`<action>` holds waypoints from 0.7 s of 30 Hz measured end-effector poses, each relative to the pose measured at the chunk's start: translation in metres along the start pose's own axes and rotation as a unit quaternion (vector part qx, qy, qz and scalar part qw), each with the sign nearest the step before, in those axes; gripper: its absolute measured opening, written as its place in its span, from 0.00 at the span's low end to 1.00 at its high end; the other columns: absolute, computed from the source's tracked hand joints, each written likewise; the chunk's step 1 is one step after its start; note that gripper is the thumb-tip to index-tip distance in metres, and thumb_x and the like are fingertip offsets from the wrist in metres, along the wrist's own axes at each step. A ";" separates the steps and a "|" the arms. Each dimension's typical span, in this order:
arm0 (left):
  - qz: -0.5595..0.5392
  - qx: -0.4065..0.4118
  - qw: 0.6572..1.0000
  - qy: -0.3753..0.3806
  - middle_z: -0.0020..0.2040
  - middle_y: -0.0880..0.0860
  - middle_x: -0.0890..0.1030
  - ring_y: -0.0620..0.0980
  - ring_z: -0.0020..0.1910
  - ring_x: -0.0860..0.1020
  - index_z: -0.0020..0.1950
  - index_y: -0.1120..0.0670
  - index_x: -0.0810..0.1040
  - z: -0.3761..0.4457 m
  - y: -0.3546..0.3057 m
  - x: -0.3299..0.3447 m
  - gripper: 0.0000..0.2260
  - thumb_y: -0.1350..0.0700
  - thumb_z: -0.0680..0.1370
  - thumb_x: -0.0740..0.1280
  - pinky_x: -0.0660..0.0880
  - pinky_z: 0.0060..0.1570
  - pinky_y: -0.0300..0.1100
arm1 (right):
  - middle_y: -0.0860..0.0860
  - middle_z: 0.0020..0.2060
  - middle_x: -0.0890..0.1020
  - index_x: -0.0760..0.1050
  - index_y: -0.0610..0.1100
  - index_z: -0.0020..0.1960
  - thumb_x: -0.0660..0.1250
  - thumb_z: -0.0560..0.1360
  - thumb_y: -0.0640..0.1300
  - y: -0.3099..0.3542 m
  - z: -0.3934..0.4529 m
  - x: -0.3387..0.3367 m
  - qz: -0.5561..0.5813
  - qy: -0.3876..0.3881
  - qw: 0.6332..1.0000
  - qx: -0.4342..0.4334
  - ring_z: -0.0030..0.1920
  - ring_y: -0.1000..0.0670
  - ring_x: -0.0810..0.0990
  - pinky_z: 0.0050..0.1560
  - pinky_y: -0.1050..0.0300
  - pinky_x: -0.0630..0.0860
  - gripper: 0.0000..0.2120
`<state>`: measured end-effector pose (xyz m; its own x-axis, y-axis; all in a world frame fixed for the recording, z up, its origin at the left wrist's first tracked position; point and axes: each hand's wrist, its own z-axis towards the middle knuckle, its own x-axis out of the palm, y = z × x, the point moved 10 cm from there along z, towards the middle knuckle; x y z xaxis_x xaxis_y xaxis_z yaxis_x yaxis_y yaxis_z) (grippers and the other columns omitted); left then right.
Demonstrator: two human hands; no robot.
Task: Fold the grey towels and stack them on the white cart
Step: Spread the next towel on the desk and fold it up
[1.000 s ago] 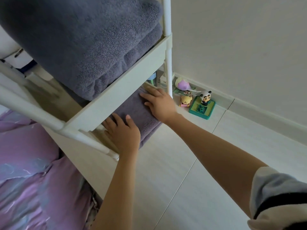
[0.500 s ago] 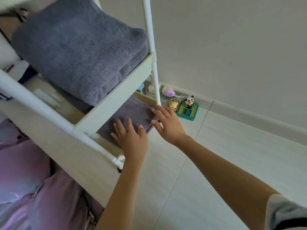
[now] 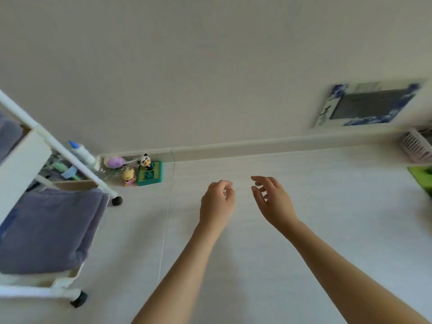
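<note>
Nothing is held: the left hand (image 3: 216, 203) and right hand (image 3: 273, 202) hang loosely curled over the floor, while a folded grey towel (image 3: 49, 228) is stowed on the white cart (image 3: 21, 164)'s bottom shelf.

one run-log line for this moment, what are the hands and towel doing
left hand: free, holds nothing | right hand: free, holds nothing | grey towel: folded on white cart lower shelf | hands: over bare floor
</note>
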<state>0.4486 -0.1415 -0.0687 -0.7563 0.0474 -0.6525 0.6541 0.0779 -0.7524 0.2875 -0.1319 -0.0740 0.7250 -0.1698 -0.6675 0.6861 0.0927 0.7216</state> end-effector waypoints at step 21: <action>0.010 0.062 0.955 0.291 0.54 0.54 0.81 0.54 0.55 0.77 0.57 0.55 0.78 -0.103 -0.260 0.382 0.13 0.55 0.80 0.57 0.72 0.51 0.41 | 0.41 0.55 0.77 0.76 0.40 0.59 0.69 0.73 0.42 -0.303 -0.172 -0.353 -0.159 -0.272 0.905 0.287 0.56 0.37 0.72 0.57 0.46 0.69 0.16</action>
<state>-0.0123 -0.0415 -0.1128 -0.6006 0.5957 -0.5333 0.6379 -0.0452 -0.7688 -0.1658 0.0684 -0.0880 0.2529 -0.5705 -0.7814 0.5969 -0.5436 0.5901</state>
